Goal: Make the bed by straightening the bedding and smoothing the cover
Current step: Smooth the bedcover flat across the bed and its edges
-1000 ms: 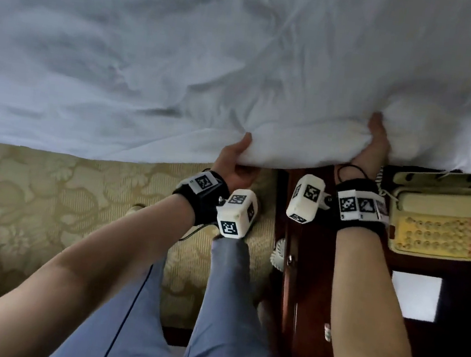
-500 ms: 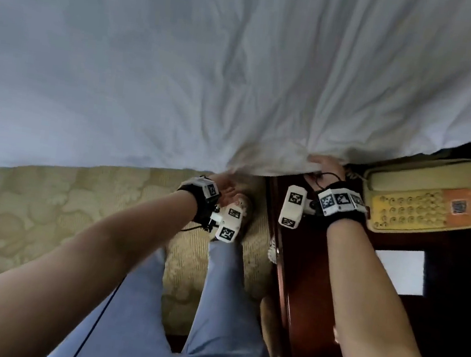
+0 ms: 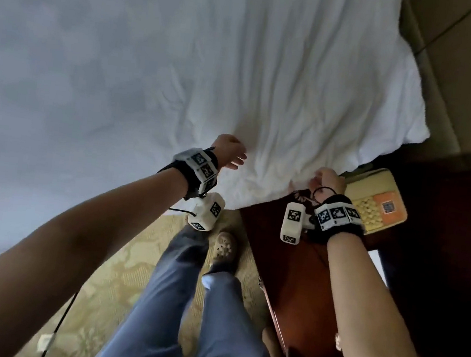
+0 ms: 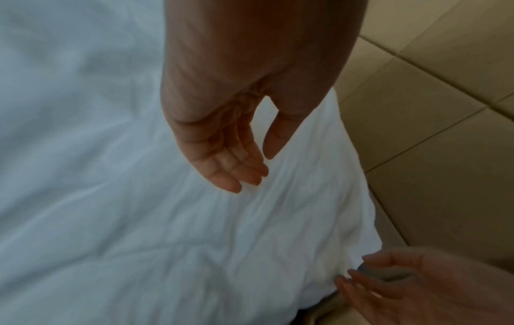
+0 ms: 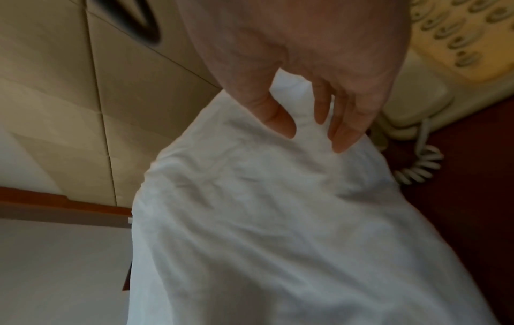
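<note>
Cover (image 3: 270, 78) lying spread from 9 to 1 o'clock, near corner being straightened.
Head view: the left hand (image 3: 230, 154) is hovering over it at 12 o'clock, loose and empty; the right hand (image 3: 324, 179) is sitting at the hem at 1 o'clock. Left wrist: fingers (image 4: 230, 162) are hanging straight, holding nothing. Right wrist: I cannot tell if it is pinching cloth. Next, I reckon: palms sweeping creases flat.

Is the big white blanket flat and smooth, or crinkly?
Spread out, but crinkly. The white cover lies open and wide, yet creases bunch near its edge between the left hand and right hand.
</note>
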`<state>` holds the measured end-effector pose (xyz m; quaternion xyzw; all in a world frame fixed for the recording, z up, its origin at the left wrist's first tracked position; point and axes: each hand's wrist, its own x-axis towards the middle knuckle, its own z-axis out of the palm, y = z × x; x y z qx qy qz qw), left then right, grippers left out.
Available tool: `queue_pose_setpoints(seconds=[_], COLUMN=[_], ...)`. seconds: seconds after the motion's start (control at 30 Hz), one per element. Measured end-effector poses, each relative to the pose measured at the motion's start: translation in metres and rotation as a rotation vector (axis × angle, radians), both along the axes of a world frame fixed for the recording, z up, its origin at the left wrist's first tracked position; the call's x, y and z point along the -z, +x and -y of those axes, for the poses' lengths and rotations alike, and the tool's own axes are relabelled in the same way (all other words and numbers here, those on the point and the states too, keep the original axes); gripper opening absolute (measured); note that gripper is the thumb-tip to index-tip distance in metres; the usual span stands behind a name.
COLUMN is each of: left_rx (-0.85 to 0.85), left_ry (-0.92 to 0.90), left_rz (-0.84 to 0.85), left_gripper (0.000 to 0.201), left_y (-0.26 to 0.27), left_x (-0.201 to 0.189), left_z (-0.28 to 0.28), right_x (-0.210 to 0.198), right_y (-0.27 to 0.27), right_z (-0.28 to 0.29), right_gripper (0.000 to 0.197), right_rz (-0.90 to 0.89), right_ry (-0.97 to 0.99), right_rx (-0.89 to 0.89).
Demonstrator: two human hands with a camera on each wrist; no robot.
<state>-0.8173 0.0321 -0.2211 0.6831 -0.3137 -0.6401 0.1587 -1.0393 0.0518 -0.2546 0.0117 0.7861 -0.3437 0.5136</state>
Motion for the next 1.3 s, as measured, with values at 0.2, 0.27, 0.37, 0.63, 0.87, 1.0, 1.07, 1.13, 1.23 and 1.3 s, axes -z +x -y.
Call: queue_pose_setpoints(seconds=[0.2,0.27,0.37,0.63,0.87,1.0,1.07,1.13,1.23,1.3], left_rx=[0.062,0.13,0.272,0.879,1.032,1.018,0.995,0.99,0.973,0.949], left_ry=[-0.116,-0.155,-0.247,-0.655,-0.695,-0.694,-0.714,-0.723,-0.708,-0.69], left_rz=[0.024,0.072,0.178,0.51,0.635,0.63,0.629,0.631,0.626,0.619], left_gripper=[0.019,0.02,0.007,0.047,0.059,0.057,0.054,0.052,0.048,0.047], left_y=[-0.019,-0.028,-0.049,-0.106,-0.123,-0.121,-0.121,-0.122,-0.125,-0.128], left_x=[-0.027,-0.028,-0.03,-0.03,0.004,0.023,0.03,0.033,0.033,0.03], left_z=[0.071,0.097,0.142,0.258,0.313,0.317,0.32,0.321,0.322,0.32], right_x=[-0.019,-0.023,-0.028,-0.033,-0.008,0.011,0.016,0.019,0.023,0.045], right_y=[-0.031,-0.043,-0.064,-0.108,-0.146,-0.145,-0.148,-0.154,-0.165,-0.181], right_z=[0.037,0.049,0.071,0.144,0.188,0.203,0.205,0.203,0.201,0.195], right_gripper=[0.023,0.023,0.02,0.054,0.091,0.111,0.13,0.139,0.143,0.143], right_rz=[-0.043,-0.074,-0.108,-0.276,-0.306,-0.308,-0.308,-0.264,-0.195,-0.186], right_ry=[-0.082,-0.075,-0.035,0.03,0.252,0.296,0.398,0.38,0.279,0.216], right_rx=[0.09,0.095,0.018,0.191,0.045,-0.008,-0.006,0.016,0.035,0.003])
